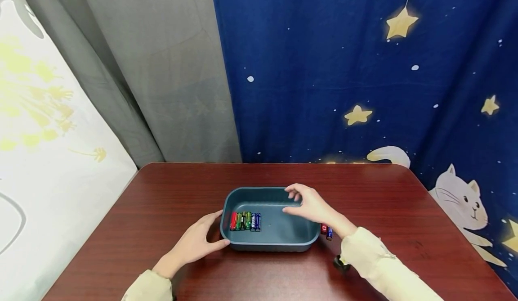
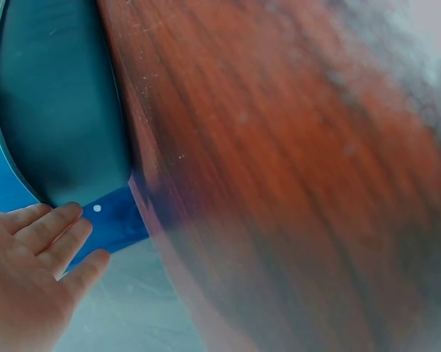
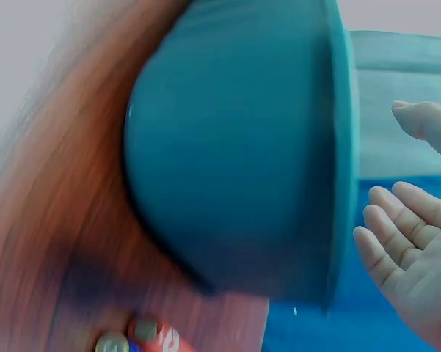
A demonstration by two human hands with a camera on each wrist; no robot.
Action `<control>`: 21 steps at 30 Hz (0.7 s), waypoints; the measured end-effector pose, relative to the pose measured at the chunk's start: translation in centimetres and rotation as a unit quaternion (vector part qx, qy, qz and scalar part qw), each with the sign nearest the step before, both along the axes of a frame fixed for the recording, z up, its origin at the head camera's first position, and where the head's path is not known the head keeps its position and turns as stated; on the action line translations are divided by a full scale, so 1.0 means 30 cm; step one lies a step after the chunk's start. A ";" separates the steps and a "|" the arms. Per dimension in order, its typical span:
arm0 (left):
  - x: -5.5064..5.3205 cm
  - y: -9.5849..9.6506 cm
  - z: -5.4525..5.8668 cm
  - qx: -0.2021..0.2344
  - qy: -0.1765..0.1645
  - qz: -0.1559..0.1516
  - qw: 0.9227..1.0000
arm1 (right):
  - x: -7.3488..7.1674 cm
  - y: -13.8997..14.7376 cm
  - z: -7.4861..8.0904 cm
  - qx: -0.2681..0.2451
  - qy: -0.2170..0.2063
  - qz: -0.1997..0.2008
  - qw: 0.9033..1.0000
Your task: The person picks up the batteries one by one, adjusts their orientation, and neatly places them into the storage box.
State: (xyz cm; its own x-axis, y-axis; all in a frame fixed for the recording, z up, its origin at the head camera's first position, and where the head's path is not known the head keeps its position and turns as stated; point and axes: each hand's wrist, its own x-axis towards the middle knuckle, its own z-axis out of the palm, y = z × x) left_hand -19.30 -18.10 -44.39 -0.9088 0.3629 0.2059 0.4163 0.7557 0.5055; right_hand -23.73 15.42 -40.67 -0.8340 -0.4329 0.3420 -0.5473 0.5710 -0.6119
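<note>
A blue-green rectangular plastic bin [image 1: 270,247] sits on the table. Against its left inner end lies a row of several batteries [image 1: 245,221], coloured red, green and blue. My left hand [image 1: 196,240] is at the bin's left end, thumb at the front corner and fingers along the side; in the left wrist view its straight fingertips [image 2: 72,210] reach the rim. Over the bin's right half hovers my right hand [image 1: 309,204], thumb and fingers apart, holding nothing. Just outside the right end, a red battery [image 1: 323,228] and a blue battery [image 1: 329,233] lie on the table, partly hidden by the forearm.
The dark red wooden table [image 1: 182,188] extends around the bin on all sides. Behind it hang a grey curtain [image 1: 170,67] and a blue star-patterned curtain [image 1: 303,67]. A small black object [image 1: 341,263] shows beneath the right sleeve.
</note>
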 end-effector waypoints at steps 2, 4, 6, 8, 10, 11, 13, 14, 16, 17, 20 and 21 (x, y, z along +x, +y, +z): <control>0.000 -0.001 0.000 -0.001 -0.004 0.000 1.000 | 0.008 0.033 0.008 -0.009 0.004 -0.015 1.000; 0.000 -0.001 0.000 -0.002 -0.007 0.001 1.000 | 0.015 0.067 0.012 -0.020 0.007 -0.025 0.999; -0.001 -0.003 0.000 -0.004 -0.006 0.002 1.000 | 0.021 0.100 0.014 -0.030 0.004 -0.036 0.999; -0.001 -0.003 -0.001 -0.004 -0.005 0.001 1.000 | 0.028 0.135 0.007 -0.039 -0.003 -0.050 0.998; -0.001 -0.004 -0.001 -0.004 -0.003 0.001 1.000 | 0.037 0.168 -0.004 -0.043 -0.013 -0.066 0.997; -0.001 -0.004 -0.002 -0.004 -0.003 0.001 1.000 | 0.042 0.183 -0.010 -0.043 -0.021 -0.076 0.996; -0.001 -0.004 -0.002 -0.003 -0.003 0.003 1.000 | 0.054 0.213 -0.026 -0.042 -0.032 -0.093 0.994; -0.001 -0.004 -0.001 -0.002 -0.002 0.003 1.000 | 0.059 0.228 -0.034 -0.040 -0.036 -0.099 0.994; -0.001 -0.004 -0.001 -0.002 0.002 0.002 1.000 | 0.069 0.255 -0.050 -0.033 -0.040 -0.109 0.993; -0.001 -0.003 -0.001 -0.001 0.004 0.001 1.000 | 0.073 0.269 -0.058 -0.030 -0.042 -0.114 0.992; -0.001 -0.002 -0.001 -0.002 0.009 -0.002 1.000 | 0.085 0.308 -0.089 -0.014 -0.047 -0.123 0.991; -0.002 -0.002 -0.001 -0.002 0.009 -0.003 1.000 | 0.090 0.319 -0.100 -0.012 -0.048 -0.125 0.991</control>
State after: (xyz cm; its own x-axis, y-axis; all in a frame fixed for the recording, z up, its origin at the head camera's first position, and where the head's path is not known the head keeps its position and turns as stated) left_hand -19.35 -18.15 -44.43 -0.9029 0.3687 0.2211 0.4297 0.7554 0.4947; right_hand -21.04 24.99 -43.67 -0.9436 -0.2012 0.2630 -0.3287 0.6663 -0.6693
